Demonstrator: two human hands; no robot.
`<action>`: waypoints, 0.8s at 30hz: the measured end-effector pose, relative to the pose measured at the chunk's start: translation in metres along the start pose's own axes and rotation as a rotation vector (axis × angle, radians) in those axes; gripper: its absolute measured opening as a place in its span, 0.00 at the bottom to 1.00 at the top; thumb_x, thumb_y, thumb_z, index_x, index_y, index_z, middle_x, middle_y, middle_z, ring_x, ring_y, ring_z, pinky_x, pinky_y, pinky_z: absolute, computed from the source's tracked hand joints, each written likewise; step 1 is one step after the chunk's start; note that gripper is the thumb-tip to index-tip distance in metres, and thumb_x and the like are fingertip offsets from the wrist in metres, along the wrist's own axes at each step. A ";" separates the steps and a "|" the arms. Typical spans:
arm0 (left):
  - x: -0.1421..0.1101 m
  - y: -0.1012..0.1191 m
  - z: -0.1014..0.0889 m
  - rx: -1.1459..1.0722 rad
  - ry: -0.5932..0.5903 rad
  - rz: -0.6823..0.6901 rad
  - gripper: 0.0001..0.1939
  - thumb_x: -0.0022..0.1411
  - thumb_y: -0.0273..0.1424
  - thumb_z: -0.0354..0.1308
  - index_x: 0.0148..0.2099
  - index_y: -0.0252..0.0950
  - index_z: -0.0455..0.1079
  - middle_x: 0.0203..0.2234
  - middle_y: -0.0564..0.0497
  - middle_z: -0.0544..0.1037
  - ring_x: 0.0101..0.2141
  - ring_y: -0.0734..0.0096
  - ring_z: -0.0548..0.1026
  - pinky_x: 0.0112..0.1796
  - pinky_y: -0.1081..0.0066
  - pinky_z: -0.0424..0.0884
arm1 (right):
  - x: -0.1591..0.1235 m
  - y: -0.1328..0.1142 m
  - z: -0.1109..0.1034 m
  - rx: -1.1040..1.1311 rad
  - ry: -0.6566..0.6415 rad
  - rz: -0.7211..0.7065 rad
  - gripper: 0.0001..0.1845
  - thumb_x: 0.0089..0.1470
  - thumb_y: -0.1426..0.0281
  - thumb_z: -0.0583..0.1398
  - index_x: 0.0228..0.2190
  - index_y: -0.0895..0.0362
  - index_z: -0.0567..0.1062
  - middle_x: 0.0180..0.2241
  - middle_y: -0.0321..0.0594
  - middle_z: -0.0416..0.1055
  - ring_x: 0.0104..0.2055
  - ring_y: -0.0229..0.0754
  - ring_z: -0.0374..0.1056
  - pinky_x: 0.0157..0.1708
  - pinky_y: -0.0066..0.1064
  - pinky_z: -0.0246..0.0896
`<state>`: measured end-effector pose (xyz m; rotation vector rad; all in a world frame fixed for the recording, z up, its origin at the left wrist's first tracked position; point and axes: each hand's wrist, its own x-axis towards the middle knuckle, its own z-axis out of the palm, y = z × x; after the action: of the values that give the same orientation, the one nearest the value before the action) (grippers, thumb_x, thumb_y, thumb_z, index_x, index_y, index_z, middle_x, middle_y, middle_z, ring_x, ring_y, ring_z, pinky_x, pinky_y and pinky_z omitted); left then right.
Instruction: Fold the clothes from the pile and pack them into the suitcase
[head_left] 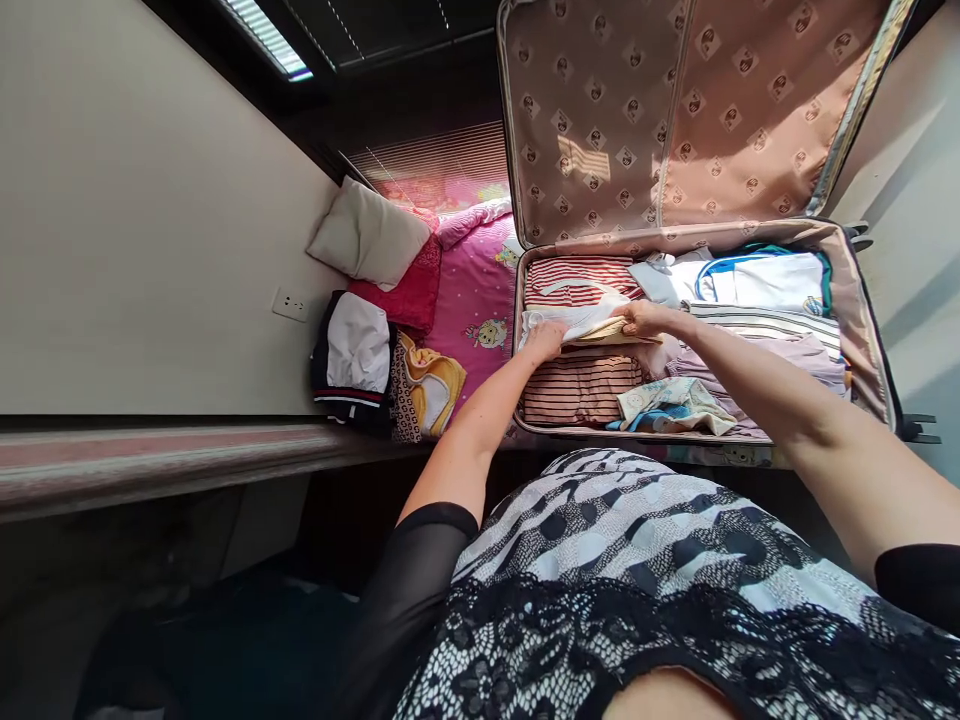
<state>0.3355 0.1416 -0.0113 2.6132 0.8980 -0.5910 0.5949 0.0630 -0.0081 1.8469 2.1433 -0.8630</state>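
An open suitcase packed with clothes lies in front of me. Over its left half, my left hand grips the near-left part of a folded white garment. My right hand has its fingers closed on the right end of the same garment, where a pale yellow layer shows beneath. Beyond it lies a red-and-white striped garment. Nearer to me is a brown garment with dark stripes, beside a crumpled light printed cloth. My fingertips are partly hidden in the fabric.
The suitcase lid stands raised at the back. Left of the case, a pink bedsheet bears a pale cushion, a red cushion, dark-and-white clothing and a yellow cloth. Walls stand on both sides.
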 end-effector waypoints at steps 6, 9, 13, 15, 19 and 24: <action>0.017 -0.004 -0.030 0.007 -0.058 0.074 0.21 0.69 0.31 0.59 0.61 0.34 0.80 0.52 0.36 0.83 0.56 0.46 0.80 0.55 0.60 0.74 | -0.011 -0.022 0.024 -0.081 0.057 0.011 0.55 0.56 0.63 0.68 0.77 0.64 0.55 0.59 0.64 0.75 0.55 0.59 0.73 0.52 0.41 0.65; 0.016 -0.002 -0.034 0.038 -0.079 0.066 0.21 0.70 0.29 0.59 0.61 0.35 0.80 0.53 0.37 0.83 0.56 0.48 0.80 0.54 0.63 0.74 | -0.021 -0.034 0.040 -0.153 0.148 0.004 0.43 0.61 0.70 0.60 0.74 0.64 0.59 0.57 0.65 0.75 0.52 0.58 0.73 0.49 0.40 0.63; 0.015 -0.007 -0.037 0.053 -0.091 0.084 0.24 0.66 0.25 0.62 0.62 0.36 0.80 0.53 0.39 0.83 0.56 0.50 0.80 0.55 0.65 0.73 | -0.024 -0.032 0.029 -0.096 0.128 0.074 0.32 0.62 0.71 0.58 0.66 0.61 0.70 0.53 0.57 0.78 0.47 0.53 0.73 0.43 0.35 0.61; 0.016 -0.011 -0.039 0.053 -0.084 0.104 0.24 0.64 0.25 0.62 0.62 0.36 0.80 0.53 0.39 0.84 0.56 0.49 0.80 0.55 0.64 0.73 | -0.023 -0.027 0.015 -0.081 0.098 0.084 0.26 0.63 0.70 0.60 0.61 0.59 0.74 0.50 0.53 0.80 0.45 0.52 0.72 0.42 0.34 0.61; 0.017 -0.017 -0.047 0.067 -0.070 0.141 0.24 0.63 0.24 0.60 0.60 0.35 0.81 0.52 0.40 0.84 0.55 0.51 0.79 0.54 0.66 0.73 | -0.023 -0.021 -0.008 -0.062 0.115 0.107 0.25 0.61 0.73 0.62 0.59 0.58 0.77 0.45 0.50 0.80 0.42 0.50 0.72 0.41 0.34 0.62; -0.007 -0.018 -0.073 0.087 0.003 0.137 0.22 0.65 0.24 0.60 0.60 0.36 0.78 0.51 0.40 0.84 0.54 0.51 0.78 0.55 0.64 0.71 | -0.038 -0.023 -0.022 -0.043 0.210 0.049 0.24 0.60 0.73 0.62 0.57 0.58 0.78 0.45 0.47 0.80 0.44 0.49 0.72 0.42 0.34 0.61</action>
<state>0.3399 0.1822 0.0525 2.7268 0.7010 -0.6028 0.5862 0.0416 0.0355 2.0404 2.2045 -0.6314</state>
